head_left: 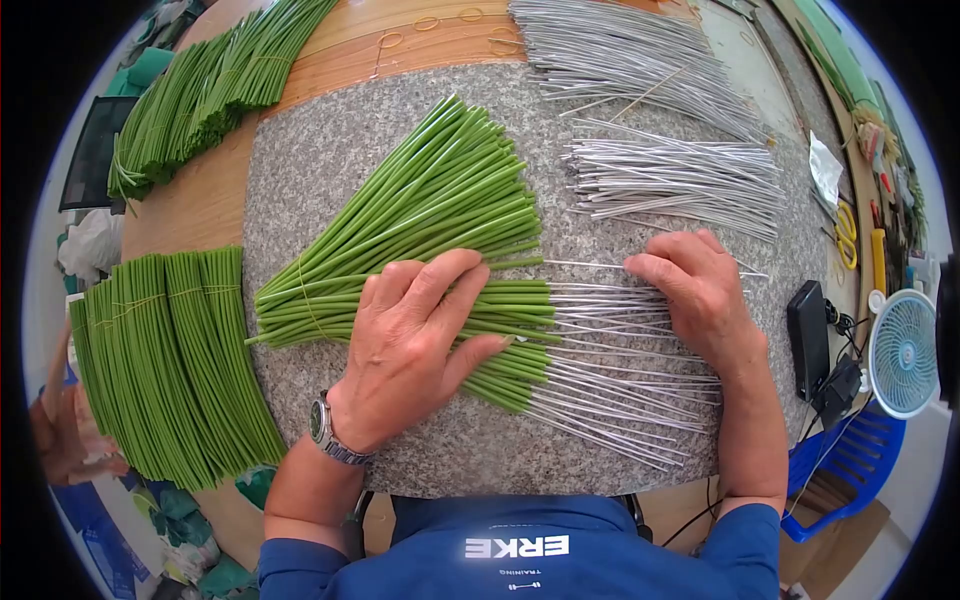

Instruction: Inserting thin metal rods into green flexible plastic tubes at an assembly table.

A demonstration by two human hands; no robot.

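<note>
A fan of thin green plastic tubes (430,190), tied near its left end by a thin band, lies on a grey speckled slab (330,400). My left hand (410,330), with a metal watch (325,430) on its wrist, rests across the tubes. Its bent fingers press on one tube in the middle of the fan, and the thumb lies apart on the lower tubes. My right hand (695,290) pinches a silvery wire (585,264) whose left end meets that tube's mouth. Several wires (620,400) stick out of the lower tubes and pass under my right hand.
Loose wires (680,185) lie at the slab's upper right, with a larger pile (630,60) beyond. Bundled green tubes (170,360) lie at left, more bundles (220,90) at far left. At right are yellow scissors (847,235), a black box (808,335) and a small fan (902,353).
</note>
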